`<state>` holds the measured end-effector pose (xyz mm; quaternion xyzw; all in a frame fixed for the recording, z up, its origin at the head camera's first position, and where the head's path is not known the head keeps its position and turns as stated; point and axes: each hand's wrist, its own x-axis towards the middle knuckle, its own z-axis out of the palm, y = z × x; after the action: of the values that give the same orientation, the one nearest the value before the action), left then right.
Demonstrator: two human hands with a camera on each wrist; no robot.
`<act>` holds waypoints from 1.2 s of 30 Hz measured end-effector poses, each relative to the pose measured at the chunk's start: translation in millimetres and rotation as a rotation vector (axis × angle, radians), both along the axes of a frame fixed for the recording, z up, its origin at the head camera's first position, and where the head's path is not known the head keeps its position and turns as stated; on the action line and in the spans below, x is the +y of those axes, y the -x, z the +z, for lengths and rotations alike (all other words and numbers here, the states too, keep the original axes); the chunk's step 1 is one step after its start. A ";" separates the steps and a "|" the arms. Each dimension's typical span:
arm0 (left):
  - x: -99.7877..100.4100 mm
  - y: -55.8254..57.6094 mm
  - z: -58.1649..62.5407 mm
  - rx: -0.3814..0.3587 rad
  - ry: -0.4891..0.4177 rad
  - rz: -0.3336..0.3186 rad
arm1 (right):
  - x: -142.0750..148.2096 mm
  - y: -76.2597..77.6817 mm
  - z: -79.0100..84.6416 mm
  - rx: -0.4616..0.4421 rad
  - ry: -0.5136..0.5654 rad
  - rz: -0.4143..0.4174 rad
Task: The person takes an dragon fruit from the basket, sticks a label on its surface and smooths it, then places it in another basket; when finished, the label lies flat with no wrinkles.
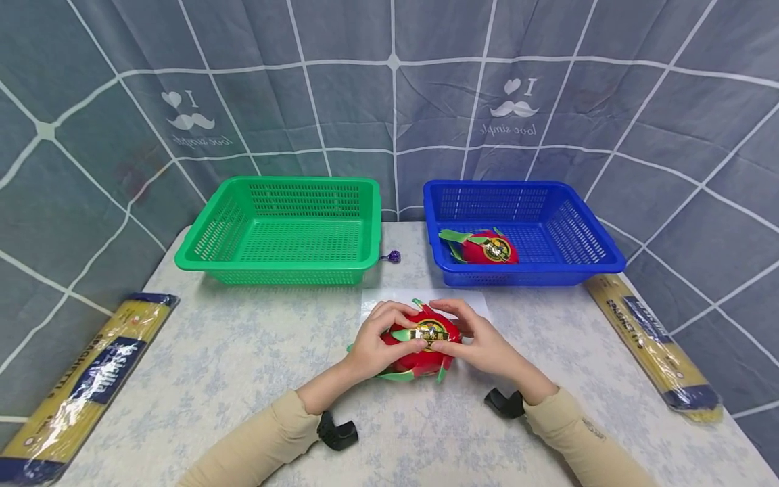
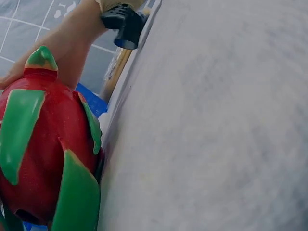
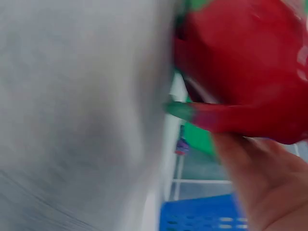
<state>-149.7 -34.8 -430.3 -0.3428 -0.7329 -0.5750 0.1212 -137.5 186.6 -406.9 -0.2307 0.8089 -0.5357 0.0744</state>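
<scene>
Both hands hold a red dragon fruit (image 1: pixel 410 358) with green leaf tips and a gold-and-black label on top, low over the table in the head view. My left hand (image 1: pixel 372 345) grips its left side, fingers curled over the far edge and thumb at the label. On the opposite side my right hand (image 1: pixel 483 345) grips it, its thumb also touching the label. The left wrist view shows the fruit's green leaf (image 2: pixel 21 134) and red skin up close. In the right wrist view the fruit (image 3: pixel 250 62) hides part of a hand.
A green basket (image 1: pixel 209 265) stands at the back left. The blue basket (image 1: pixel 584 268) at the back right holds another labelled dragon fruit (image 1: pixel 489 249). Between them lies a purple lollipop (image 1: pixel 394 257). Spaghetti packs lie left (image 1: pixel 100 379) and right (image 1: pixel 657 348). A white sheet (image 1: pixel 372 299) lies behind the hands.
</scene>
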 end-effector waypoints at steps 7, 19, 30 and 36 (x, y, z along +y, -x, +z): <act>-0.7 -1.8 1.3 0.006 0.051 -0.043 | 8.4 -0.3 8.9 -0.032 -0.142 0.075; -3.5 5.3 16.9 0.029 0.059 -0.110 | 37.8 6.6 20.3 -0.082 -0.122 0.214; -3.9 56.5 44.2 -0.329 -0.018 -0.033 | 129.6 28.6 34.4 -0.108 0.194 0.357; 19.5 83.4 42.1 -0.468 -0.007 -0.040 | 175.6 38.4 52.1 -0.052 0.595 0.186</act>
<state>-233.1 -15.3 -388.2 -0.2141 -0.7322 -0.6436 -0.0625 -175.9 362.3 -354.8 -0.3016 0.5900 -0.7454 0.0730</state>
